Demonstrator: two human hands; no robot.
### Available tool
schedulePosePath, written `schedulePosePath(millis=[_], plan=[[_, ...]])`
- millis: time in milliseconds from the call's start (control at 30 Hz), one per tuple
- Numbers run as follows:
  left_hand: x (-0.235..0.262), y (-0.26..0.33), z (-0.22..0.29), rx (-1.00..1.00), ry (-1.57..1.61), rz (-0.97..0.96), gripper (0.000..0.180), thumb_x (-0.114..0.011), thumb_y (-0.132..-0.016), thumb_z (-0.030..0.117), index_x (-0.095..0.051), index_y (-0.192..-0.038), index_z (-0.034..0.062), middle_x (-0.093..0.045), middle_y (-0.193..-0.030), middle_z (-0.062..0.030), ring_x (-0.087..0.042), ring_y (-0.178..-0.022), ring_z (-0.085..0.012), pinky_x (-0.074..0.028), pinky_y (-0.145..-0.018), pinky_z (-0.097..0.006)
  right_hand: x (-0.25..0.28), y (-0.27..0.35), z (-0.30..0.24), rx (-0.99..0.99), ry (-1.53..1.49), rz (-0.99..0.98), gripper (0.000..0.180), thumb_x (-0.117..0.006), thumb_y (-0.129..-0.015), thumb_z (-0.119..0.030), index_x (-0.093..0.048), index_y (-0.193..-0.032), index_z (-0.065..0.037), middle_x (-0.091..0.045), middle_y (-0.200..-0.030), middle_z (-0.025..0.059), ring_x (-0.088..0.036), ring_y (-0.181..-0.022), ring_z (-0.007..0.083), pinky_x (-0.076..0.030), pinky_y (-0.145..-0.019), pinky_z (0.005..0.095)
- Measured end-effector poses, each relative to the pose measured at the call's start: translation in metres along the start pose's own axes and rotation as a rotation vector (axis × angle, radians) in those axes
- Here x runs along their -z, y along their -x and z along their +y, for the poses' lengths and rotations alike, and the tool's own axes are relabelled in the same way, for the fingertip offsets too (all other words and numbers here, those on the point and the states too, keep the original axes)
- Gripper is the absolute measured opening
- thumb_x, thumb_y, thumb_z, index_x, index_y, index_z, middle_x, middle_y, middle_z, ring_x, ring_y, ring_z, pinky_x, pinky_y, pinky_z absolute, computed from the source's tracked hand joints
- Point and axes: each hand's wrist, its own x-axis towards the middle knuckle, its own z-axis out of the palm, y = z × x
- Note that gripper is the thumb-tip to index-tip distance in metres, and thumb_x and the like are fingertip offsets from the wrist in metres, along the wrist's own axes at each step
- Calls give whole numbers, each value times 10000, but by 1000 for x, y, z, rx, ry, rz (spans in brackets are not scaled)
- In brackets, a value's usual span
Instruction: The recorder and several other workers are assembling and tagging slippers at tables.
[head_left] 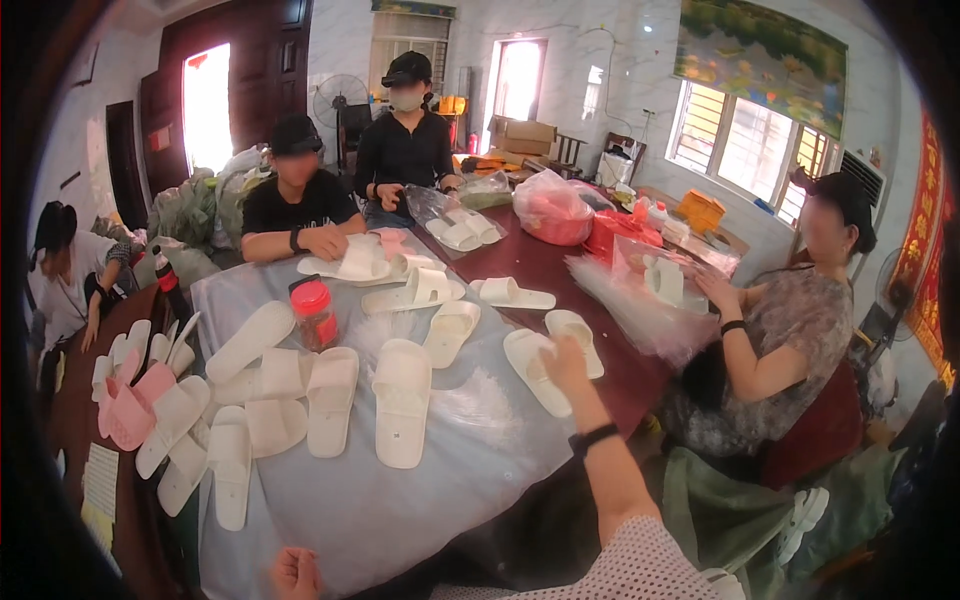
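Table is dark red wood, its left half under a pale plastic sheet. The room has marble walls, a barred window on the right and a fan at the back.

Right hand is stretched far forward, arm entering from the lower edge, black band on the wrist. It rests on a pair of white slippers at the sheet's right edge, where the bare wood starts. Fingers are bent down over the slippers (a real clamp or just touching, can't tell). Left hand sits low at the near table edge, fingers curled in, nothing visible in it.

More white slippers lie loose across the sheet, with a stack including pink slippers far left. A red-lidded jar stands mid-table. Three people sit around bagging slippers; the one on the right handles a clear bag just beyond the right hand.
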Motion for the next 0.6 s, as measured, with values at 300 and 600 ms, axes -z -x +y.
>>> schedulePosePath(millis=[300, 600], plan=[[-7, -14, -10, -49, -51, 11, 150, -482, -889, 189, -511, -789, 81, -339, -521, 74, -290, -432, -9, -230, -386, -174, -12, 92, -232, 57, -598, -533, 429, -579, -786, -244, -473, -1172, -92, -383, -1226, 278, -411, -1111, 391, -363, -914, 406], [6, -16, -8, -9, -136, 103, 223, -448, -896, 225, -517, -789, 41, -369, -559, 37, -333, -507, -63, -281, -438, -228, -100, 53, -307, 68, -34, -561, 684, -567, -724, -387, -324, -1298, -107, -394, -1185, 257, -331, -1141, 406, -227, -950, 513]])
